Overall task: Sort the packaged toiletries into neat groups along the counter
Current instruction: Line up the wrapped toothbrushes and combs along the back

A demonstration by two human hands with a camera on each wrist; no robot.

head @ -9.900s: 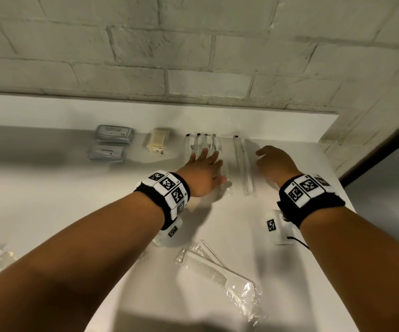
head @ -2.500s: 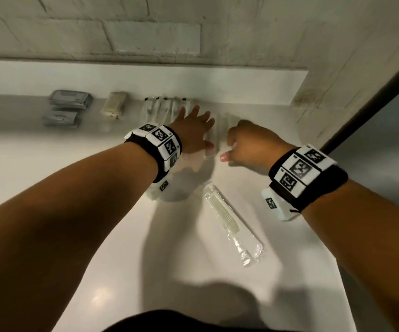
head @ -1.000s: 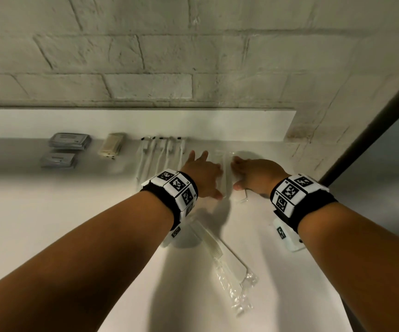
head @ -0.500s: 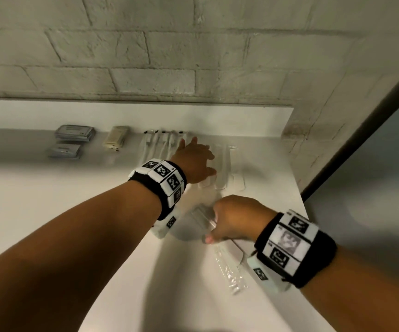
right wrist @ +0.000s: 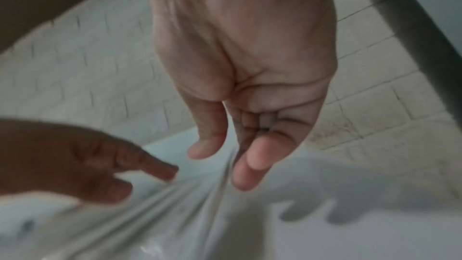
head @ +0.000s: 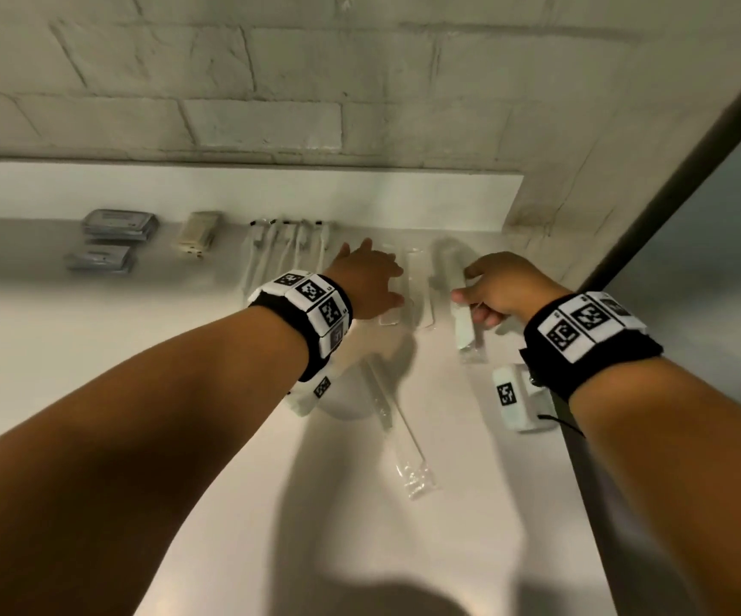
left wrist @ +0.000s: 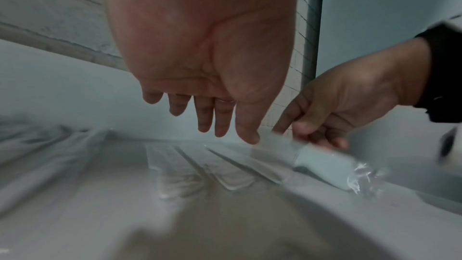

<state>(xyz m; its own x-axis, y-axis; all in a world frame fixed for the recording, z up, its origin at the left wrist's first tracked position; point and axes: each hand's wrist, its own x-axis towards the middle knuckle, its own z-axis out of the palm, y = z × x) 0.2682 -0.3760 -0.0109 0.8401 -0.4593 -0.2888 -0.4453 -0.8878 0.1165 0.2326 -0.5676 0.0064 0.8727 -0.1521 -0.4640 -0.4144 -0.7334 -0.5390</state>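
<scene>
My right hand (head: 471,297) pinches a white comb in clear wrap (head: 464,326) between thumb and fingers, just above the white counter (head: 137,371) at the back right. In the left wrist view the same comb (left wrist: 325,165) slants down from that hand (left wrist: 312,126). In the right wrist view, thumb and fingers (right wrist: 225,157) close on the wrap's edge (right wrist: 200,205). My left hand (head: 373,277) is flat with straight fingers over two wrapped combs (head: 420,291) lying side by side; its fingertips (left wrist: 212,122) hover just above them (left wrist: 175,165).
Along the back wall from the left lie two grey packets (head: 115,224), a beige packet (head: 195,240) and a row of wrapped toothbrushes (head: 284,251). A long clear-wrapped item (head: 397,424) lies nearer me. The counter ends at a dark edge on the right (head: 582,460).
My right hand dropped to the near counter, took hold of a wrapped comb and carried it up to the back right beside the laid combs. The left hand stayed over them.
</scene>
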